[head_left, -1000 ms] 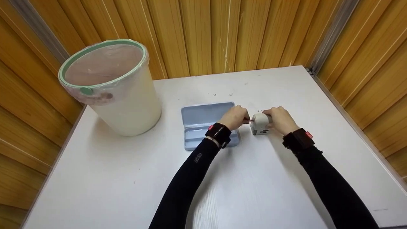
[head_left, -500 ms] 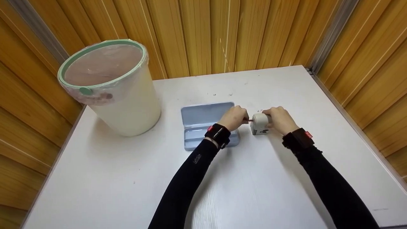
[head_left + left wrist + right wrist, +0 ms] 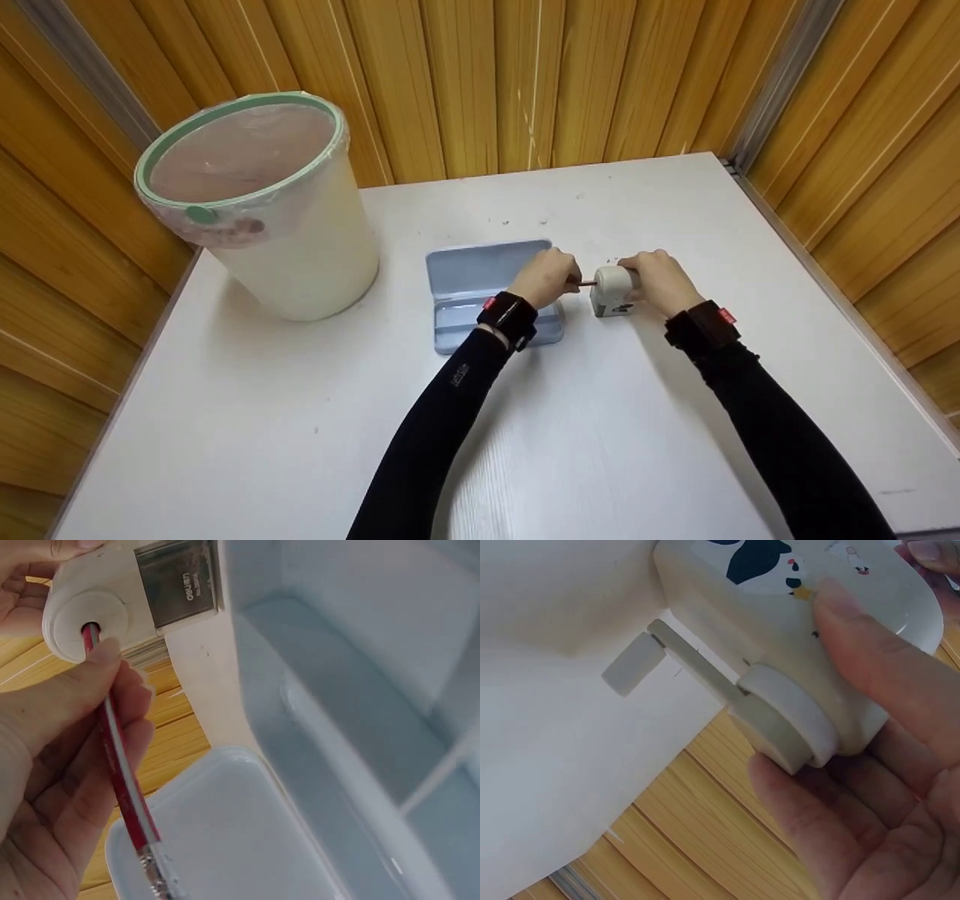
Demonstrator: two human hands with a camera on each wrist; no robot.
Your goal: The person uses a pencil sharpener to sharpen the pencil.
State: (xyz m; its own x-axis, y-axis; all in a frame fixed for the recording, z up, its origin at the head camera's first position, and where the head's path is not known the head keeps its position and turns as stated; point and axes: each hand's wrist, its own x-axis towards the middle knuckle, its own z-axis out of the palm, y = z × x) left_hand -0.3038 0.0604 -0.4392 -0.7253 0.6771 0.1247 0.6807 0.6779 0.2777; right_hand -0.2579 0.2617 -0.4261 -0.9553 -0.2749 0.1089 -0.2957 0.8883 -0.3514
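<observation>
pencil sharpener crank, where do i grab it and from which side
Take the flat paddle at the end of the crank arm, coming from the sharpener's rear, away from the pencil. The arm sticks out sideways from the round hub, leaving the paddle clear.

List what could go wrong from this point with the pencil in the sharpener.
1. The left hand pinches the red pencil at an angle to the sharpener hole; the lead might snap.
2. The right hand alone steadies the sharpener, which could slide on the smooth table.
</observation>
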